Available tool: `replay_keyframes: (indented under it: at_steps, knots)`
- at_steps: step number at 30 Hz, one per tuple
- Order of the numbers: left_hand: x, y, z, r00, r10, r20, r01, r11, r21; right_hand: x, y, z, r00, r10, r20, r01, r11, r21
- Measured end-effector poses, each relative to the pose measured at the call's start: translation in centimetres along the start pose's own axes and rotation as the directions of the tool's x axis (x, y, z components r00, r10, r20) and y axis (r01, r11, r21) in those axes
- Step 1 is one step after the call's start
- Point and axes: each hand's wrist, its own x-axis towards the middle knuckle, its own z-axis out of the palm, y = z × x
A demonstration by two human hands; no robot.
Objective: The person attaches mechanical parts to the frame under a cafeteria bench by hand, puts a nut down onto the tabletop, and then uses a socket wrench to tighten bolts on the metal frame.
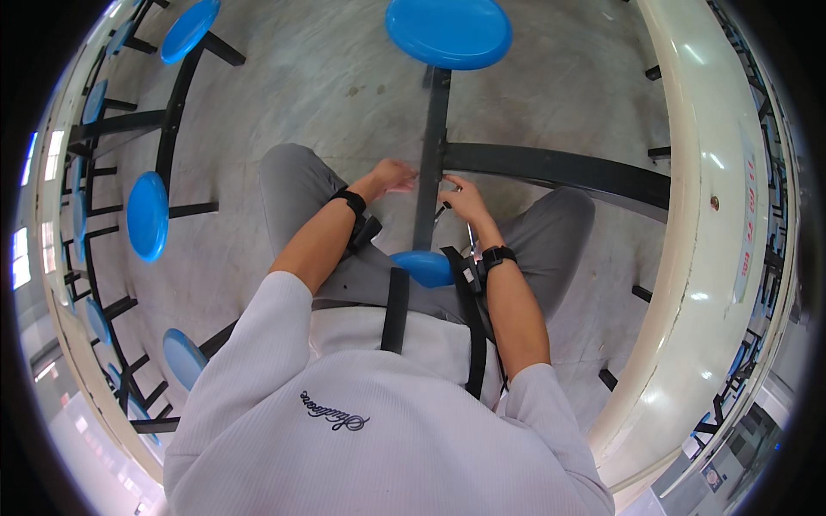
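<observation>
I sit astride a black metal beam (428, 193) that runs between my knees. My left hand (394, 176) is just to its left, fingers stretched toward the beam and apart, with nothing visible in them. On the other side, my right hand (465, 199) is closed beside the beam, close to where a cross bar (559, 168) joins it. A slim tool with a dark end (445, 207) shows at the right fingers; its exact kind is too small to make out. The underside of the beam is hidden.
A blue round seat (449, 33) tops the beam's far end, and part of another blue seat (423, 268) shows beneath me. A long cream tabletop (688, 284) edges the right side. More blue stools (148, 217) on black frames stand at left. Both wrists carry black strapped devices.
</observation>
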Motion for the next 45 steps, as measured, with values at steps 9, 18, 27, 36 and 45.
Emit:
replay_keyframes:
  at_steps: [9,18,27,36,45]
  knots:
    - [0.1,0.2,0.2,1.000,0.000,-0.016,-0.001,1.000,-0.024,-0.3,-0.4,-0.1,1.000,-0.002,0.010,0.002,0.998,-0.068]
    - [-0.1,0.1,0.3,0.999,0.020,-0.042,-0.021,0.999,-0.023,-0.2,-0.3,0.0,0.999,-0.035,-0.010,0.034,0.995,-0.095]
    - [-0.7,0.7,0.8,0.998,-0.019,-0.053,0.021,0.999,0.034,-0.2,-0.3,0.0,1.000,-0.024,-0.009,0.023,0.991,-0.128]
    - [0.1,-0.1,0.1,0.998,0.061,0.016,-0.058,0.991,-0.123,-0.1,-0.2,0.1,0.999,-0.040,-0.007,0.039,0.989,-0.143]
    - [0.2,0.1,0.2,0.998,0.048,-0.045,-0.058,0.966,-0.250,-0.1,-0.2,0.2,1.000,-0.027,-0.010,0.026,0.990,-0.137]
